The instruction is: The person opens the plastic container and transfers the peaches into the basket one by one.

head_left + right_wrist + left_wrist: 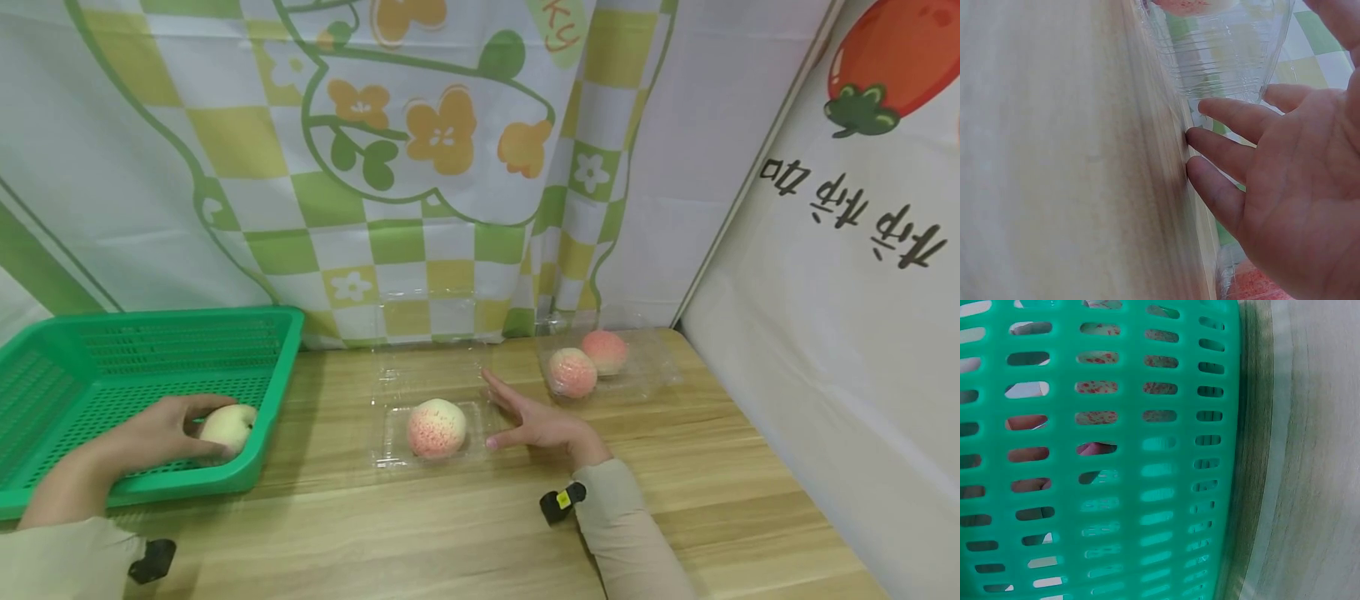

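Observation:
Inside the green plastic basket (279, 392), my left hand (153, 432) grips a pale yellow peach (227, 428), thumb and fingers around its sides. Through the basket's slotted wall (1129, 462), the left wrist view shows only parts of the hand and the speckled peach. My right hand (546, 427) has its fingers spread at the right side of an opened clear plastic box (392, 440). One pink-and-cream peach (437, 428) sits in that box. From the right wrist view, the palm (1300, 175) holds nothing; whether fingers touch the box I cannot tell.
A second clear box (647, 367) with two pink peaches (573, 372) stands at the back right of the wooden table (450, 533). Behind the table hangs a checkered curtain (330, 200). A white printed cloth (817, 333) bounds the right side.

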Motion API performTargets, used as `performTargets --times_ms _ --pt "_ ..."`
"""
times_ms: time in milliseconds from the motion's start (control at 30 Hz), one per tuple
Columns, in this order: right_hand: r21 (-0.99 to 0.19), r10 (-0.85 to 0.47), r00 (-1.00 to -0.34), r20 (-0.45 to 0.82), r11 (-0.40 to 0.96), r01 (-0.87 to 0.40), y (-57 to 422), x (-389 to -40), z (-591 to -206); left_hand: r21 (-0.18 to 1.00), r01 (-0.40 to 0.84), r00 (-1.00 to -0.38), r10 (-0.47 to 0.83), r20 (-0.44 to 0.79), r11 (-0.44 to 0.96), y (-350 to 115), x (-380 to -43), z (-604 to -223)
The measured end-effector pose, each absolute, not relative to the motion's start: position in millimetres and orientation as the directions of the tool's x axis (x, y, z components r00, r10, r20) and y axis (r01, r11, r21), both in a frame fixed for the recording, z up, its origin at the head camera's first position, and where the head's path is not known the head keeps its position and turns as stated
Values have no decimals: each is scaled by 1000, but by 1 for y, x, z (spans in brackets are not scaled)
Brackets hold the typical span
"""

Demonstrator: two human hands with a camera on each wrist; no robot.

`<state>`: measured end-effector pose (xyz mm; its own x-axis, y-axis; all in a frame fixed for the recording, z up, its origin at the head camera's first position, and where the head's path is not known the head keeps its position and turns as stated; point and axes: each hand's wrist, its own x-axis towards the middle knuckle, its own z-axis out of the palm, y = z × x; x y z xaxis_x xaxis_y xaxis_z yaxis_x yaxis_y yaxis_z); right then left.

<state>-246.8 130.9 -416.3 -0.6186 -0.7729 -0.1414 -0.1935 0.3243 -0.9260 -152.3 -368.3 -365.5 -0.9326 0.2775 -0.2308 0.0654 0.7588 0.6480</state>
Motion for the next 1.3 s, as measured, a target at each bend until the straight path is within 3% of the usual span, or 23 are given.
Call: performTargets --times_ms 833,1033,1300 --pt "-948 -770 -634 -68 248 -200 128 -247 -415 556 86 -936 258 -238 827 -368 -155 -361" --pt "-945 -777 -627 -59 247 -217 127 -247 -416 517 126 -958 239 -159 847 -358 -150 -348" --pt "-947 -779 -624 -61 242 -209 127 -248 -419 582 232 -972 208 109 780 -326 -141 -323"
